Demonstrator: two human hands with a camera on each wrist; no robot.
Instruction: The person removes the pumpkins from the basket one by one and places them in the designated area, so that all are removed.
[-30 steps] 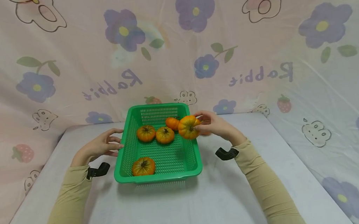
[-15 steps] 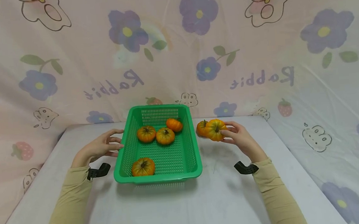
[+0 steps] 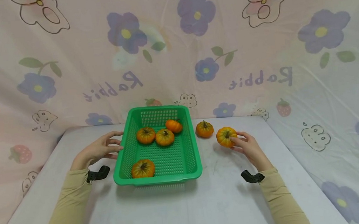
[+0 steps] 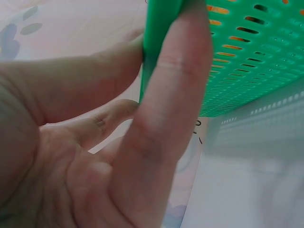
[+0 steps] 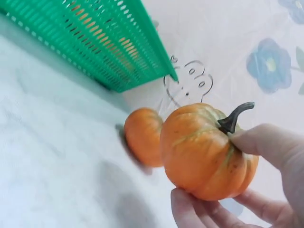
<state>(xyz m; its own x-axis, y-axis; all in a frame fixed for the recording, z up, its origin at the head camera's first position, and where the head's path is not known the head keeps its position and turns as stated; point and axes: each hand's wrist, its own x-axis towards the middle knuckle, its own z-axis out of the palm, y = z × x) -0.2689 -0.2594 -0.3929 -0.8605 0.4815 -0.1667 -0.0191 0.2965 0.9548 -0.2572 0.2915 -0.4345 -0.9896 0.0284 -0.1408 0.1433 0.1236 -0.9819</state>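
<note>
My right hand pinches a small orange pumpkin between thumb and fingers, right of the basket. In the right wrist view the thumb presses beside the dark stem of this pumpkin, with fingertips beneath it. Another pumpkin sits on the table between it and the basket. My left hand touches the outer left rim of the green basket with loosely bent fingers. Several pumpkins lie inside, one of them a pumpkin at the near left and one a pumpkin at the far right.
The white table ends at a patterned cloth backdrop, which also hangs along both sides. A black wrist mount sits at the right wrist, and a like mount at the left.
My right hand has carried its pumpkin from the basket's right rim rightward and nearer, lowering it toward the table. The pumpkin beside the basket has come into full view. The left hand keeps its place.
</note>
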